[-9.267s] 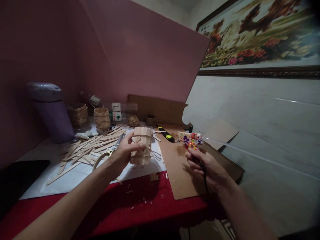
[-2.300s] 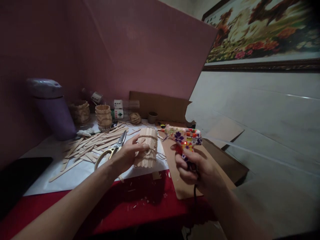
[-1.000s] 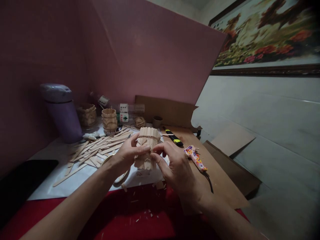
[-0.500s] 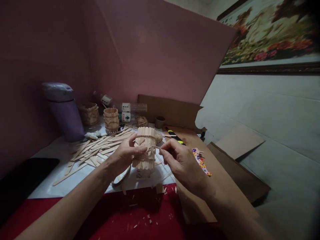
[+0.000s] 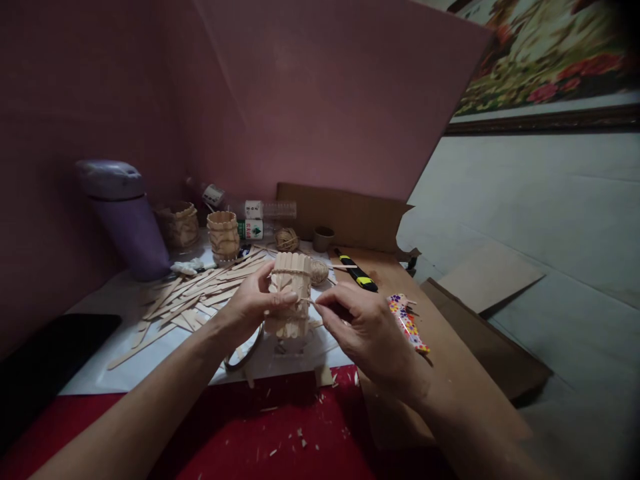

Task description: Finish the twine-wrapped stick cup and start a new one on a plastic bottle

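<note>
My left hand (image 5: 255, 293) is closed around a small cup of upright craft sticks (image 5: 291, 263), its thumb pressed on the front. Twine bands circle the cup near its top and lower down, and small wood pieces sit on the wall between them. At the cup's right side, the thumb and forefinger of my right hand (image 5: 357, 317) pinch a thin pale strip (image 5: 309, 301), its tip against the wall. Whether that strip is twine or a wood sliver I cannot tell. Behind the cup a ball of twine (image 5: 319, 271) is partly hidden.
Loose craft sticks (image 5: 200, 293) are spread at the left. Behind them stand two stick cups (image 5: 223, 239) and a purple tumbler (image 5: 127, 227). A black-and-yellow cutter (image 5: 357, 272) and a flower-patterned object (image 5: 407, 323) lie at the right. Wood scraps dot the red cloth (image 5: 240, 433).
My right hand has moved slightly left, bringing the thin strip up to the cup's wall. The left hand still holds the cup in nearly the same place. The view has shifted a little.
</note>
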Tool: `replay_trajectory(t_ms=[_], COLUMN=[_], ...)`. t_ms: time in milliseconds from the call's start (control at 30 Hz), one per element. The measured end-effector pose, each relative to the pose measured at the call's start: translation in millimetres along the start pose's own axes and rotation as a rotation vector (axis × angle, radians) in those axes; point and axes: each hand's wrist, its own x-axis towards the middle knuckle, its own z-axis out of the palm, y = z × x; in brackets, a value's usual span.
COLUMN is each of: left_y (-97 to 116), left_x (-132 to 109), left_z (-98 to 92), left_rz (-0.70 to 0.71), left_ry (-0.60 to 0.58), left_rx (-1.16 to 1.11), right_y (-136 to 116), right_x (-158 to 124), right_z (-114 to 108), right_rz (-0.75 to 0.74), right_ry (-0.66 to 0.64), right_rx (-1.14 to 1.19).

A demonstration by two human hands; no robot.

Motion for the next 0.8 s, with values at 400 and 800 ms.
replay_trajectory(t_ms=[400,800], left_y=[-1.5,-2.4], left_x=[-8.2,-12.1], left_z=[11.2,15.4], left_rz=[-0.074,-0.099], left_ry=[-0.089,-0.125], left_rx=[-0.036,-0.04], right_y=[5.4,7.3], right_x=[-9.0,-13.4], right_z=[9.7,15.7], right_rz=[-0.152,-0.146], right_ry=[0.142,0.158], right_rx=[-0.233,-0.214])
